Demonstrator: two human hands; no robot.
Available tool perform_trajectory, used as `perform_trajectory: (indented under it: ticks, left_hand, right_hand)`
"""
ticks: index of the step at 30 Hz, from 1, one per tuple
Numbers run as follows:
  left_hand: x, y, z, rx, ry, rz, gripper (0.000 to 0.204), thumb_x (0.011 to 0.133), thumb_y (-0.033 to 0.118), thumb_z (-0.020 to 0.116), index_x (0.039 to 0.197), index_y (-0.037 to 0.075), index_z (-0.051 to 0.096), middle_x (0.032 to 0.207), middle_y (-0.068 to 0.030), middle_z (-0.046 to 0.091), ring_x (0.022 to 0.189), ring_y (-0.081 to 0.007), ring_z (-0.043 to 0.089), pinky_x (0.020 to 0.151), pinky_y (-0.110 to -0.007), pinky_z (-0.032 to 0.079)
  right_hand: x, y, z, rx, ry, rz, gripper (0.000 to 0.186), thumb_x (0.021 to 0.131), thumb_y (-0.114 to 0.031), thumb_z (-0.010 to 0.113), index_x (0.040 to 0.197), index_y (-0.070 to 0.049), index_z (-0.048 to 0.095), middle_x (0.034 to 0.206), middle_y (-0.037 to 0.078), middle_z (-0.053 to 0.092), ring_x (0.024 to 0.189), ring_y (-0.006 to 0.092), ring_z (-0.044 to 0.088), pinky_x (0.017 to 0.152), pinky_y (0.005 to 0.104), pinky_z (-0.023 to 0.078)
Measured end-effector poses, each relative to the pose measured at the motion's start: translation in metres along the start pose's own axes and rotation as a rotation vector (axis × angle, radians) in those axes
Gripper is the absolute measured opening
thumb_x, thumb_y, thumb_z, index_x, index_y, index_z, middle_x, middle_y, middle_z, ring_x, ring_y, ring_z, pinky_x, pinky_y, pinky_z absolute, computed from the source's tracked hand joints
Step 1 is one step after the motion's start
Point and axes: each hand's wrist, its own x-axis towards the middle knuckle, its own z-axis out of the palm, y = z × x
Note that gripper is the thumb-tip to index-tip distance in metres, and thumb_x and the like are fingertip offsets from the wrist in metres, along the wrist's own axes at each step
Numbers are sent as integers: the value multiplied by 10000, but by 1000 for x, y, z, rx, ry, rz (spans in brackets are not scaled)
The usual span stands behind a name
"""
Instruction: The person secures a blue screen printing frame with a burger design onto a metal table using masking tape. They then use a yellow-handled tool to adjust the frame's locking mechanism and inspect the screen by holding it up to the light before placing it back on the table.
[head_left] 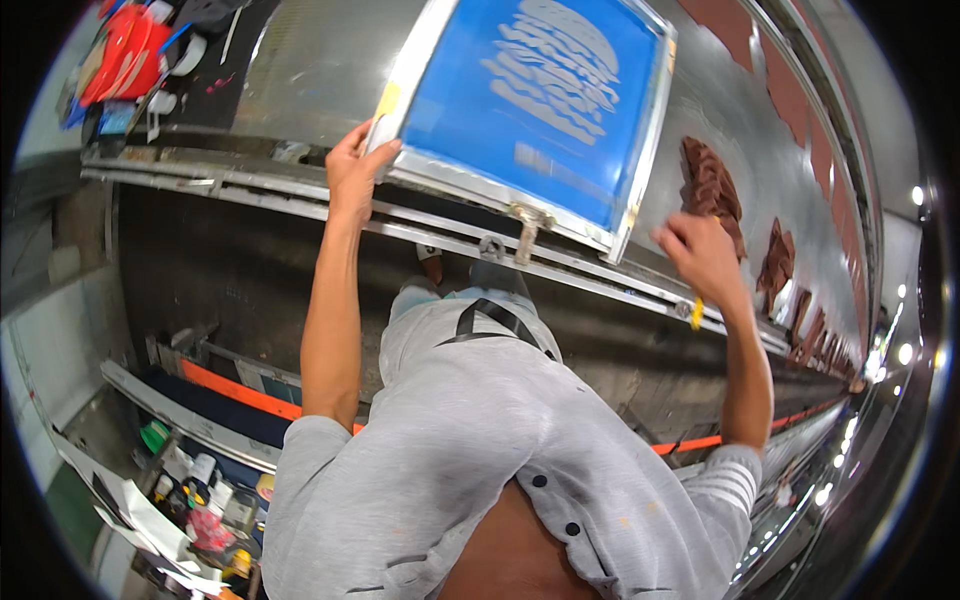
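The blue framed screen was set at the near edge of the worktop. Its near left corner was held tight by the left hand. The right hand's grip was loosely curled near a brown cloth; whether anything was pinched could not be told.

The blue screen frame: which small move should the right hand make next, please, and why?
Probably bring the right hand to the near right corner of the blue screen frame. The left hand grips its near left corner, while the right is apart from it, just beyond the right edge.
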Motion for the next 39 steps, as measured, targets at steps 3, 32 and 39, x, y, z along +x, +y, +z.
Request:
perform_trajectory:
  ticks: [3,32,39]
  left_hand:
    - [14,-29,-6,269,73,19,550,722,108,818,1191,-90,608,1017,-112,680,855,-141,624,779,-279,494]
    - [6,-69,-15,1108,298,344,433,775,308,757,1121,56,692,1059,-94,618,1088,-296,489,955,-463,372]
    - [2,-67,-12,1170,363,418,483,787,312,763,1159,25,654,1133,-121,592,1169,-324,452,984,-494,346]
  right_hand:
    - [45,56,71,238,233,162,512,878,-463,627,751,27,556,664,241,551,646,415,555,602,465,412]
    - [118,89,214,275,870,520,250,758,-208,738,716,-36,561,917,122,541,866,322,557,740,423,454]
    - [120,81,211,266,813,589,228,770,-218,720,733,-34,591,1003,124,551,937,319,565,788,423,466]
